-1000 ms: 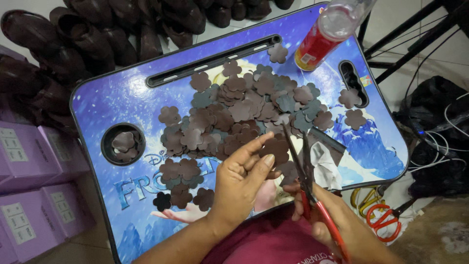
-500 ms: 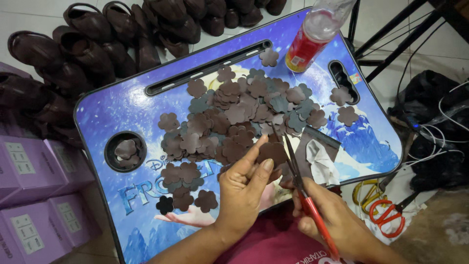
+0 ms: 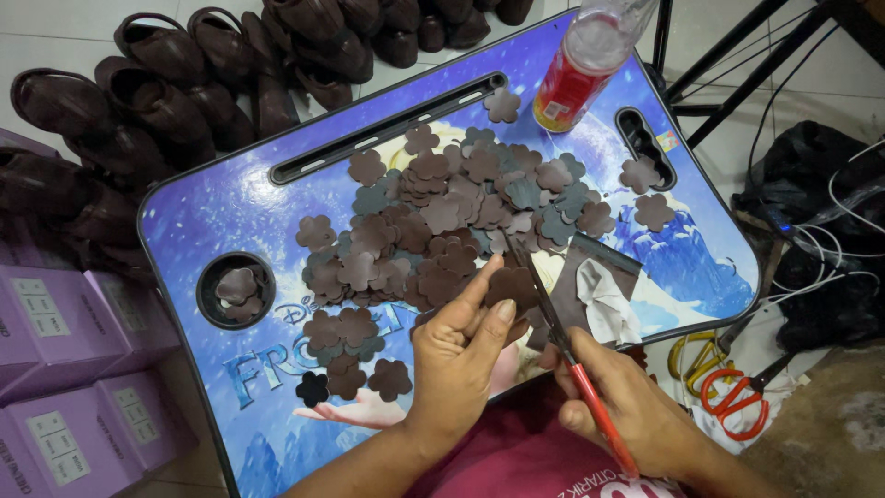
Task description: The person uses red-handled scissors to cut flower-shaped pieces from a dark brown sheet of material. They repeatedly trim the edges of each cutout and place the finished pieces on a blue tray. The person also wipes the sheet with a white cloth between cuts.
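**Brown flower cutout getting snipped over the lap tray**

Brown flower cutout [image 3: 510, 286] sits pinched between the thumb and fingers of the left hand [image 3: 461, 355], held just above the near edge of the blue lap tray [image 3: 230, 212]. Right hand [image 3: 631, 410] is wrapped around the red-handled scissors [image 3: 562, 346], blades up against the cutout's right side. Loads more brown and grey flower pieces [image 3: 442, 217] are heaped across the middle of the tray, plus a few in the round cup hole [image 3: 236, 289] on the left. Red-labelled bottle [image 3: 583, 69] stands at the far right corner. Dark brown shoes [image 3: 184, 83] are piled on the floor at far left, purple boxes [image 3: 64, 369] near left.
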